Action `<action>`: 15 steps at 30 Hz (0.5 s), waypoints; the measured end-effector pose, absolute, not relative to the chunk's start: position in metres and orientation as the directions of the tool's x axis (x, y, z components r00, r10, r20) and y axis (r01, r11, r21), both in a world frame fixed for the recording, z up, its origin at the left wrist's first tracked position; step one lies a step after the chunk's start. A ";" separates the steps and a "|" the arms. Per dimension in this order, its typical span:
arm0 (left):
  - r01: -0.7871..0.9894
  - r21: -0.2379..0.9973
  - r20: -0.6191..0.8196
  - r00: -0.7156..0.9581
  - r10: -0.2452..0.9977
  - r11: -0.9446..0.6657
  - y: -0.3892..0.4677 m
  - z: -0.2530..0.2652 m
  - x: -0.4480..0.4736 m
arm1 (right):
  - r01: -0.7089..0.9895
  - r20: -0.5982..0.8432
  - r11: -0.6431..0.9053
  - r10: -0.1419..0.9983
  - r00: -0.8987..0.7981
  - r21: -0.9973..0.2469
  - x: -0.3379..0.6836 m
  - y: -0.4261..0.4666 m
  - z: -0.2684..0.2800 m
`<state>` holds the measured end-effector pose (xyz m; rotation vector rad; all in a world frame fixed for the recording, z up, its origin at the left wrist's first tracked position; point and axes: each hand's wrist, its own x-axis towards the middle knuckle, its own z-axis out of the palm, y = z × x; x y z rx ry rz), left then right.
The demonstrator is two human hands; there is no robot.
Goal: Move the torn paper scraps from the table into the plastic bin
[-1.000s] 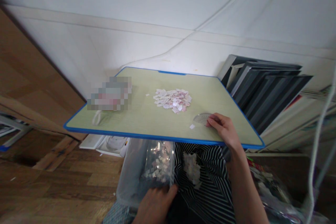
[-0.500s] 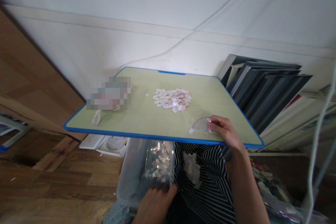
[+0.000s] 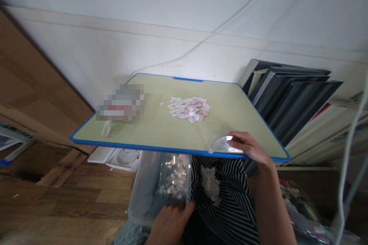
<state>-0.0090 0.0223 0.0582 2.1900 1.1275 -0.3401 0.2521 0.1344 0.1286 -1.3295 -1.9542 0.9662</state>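
My right hand (image 3: 251,147) is closed on a clear half-round protractor (image 3: 222,144), which lies low over the table's front edge. A small paper scrap (image 3: 211,150) touches the protractor's left tip. Farther back on the table (image 3: 149,130) sits a loose pile of white and pinkish paper scraps (image 3: 189,108). Below the table, my left hand (image 3: 172,216) is closed on the near rim of a translucent plastic bin (image 3: 140,191). Inside the bin is a clear container or bag with pale scraps (image 3: 174,178). More scraps (image 3: 210,183) lie on black-and-white striped cloth (image 3: 232,191) beside it.
A blurred-out box-like object (image 3: 122,103) with a white strap (image 3: 105,128) rests on the table's left. Dark folders (image 3: 290,99) lean against the wall at right. A white cable (image 3: 350,138) hangs at far right. A cardboard panel (image 3: 37,72) stands at left.
My right hand has drawn the protractor toward me to the table's front edge, and the small scrap has come along with it. My left hand has stayed on the bin.
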 end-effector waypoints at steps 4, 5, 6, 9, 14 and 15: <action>0.798 0.428 -0.483 0.599 0.638 -0.425 0.022 0.057 -0.009 | 0.517 0.078 0.243 0.944 -0.320 -0.821 0.253 0.134 0.127; 0.796 0.430 -0.478 0.601 0.641 -0.426 0.022 0.056 -0.009 | 0.514 0.079 0.240 0.946 -0.315 -0.823 0.252 0.134 0.127; 0.795 0.431 -0.472 0.601 0.645 -0.427 0.021 0.055 -0.009 | 0.510 0.079 0.236 0.947 -0.311 -0.827 0.252 0.134 0.127; 0.795 0.443 -0.461 0.598 0.655 -0.414 0.021 0.053 -0.009 | 0.509 0.073 0.230 0.948 -0.310 -0.829 0.252 0.133 0.128; 0.803 0.432 -0.478 0.590 0.650 -0.411 0.021 0.051 -0.009 | 0.490 0.078 0.225 0.950 -0.301 -0.842 0.252 0.131 0.128; 0.801 0.430 -0.475 0.593 0.651 -0.416 0.021 0.051 -0.009 | 0.468 0.099 0.217 0.960 -0.264 -0.856 0.252 0.132 0.126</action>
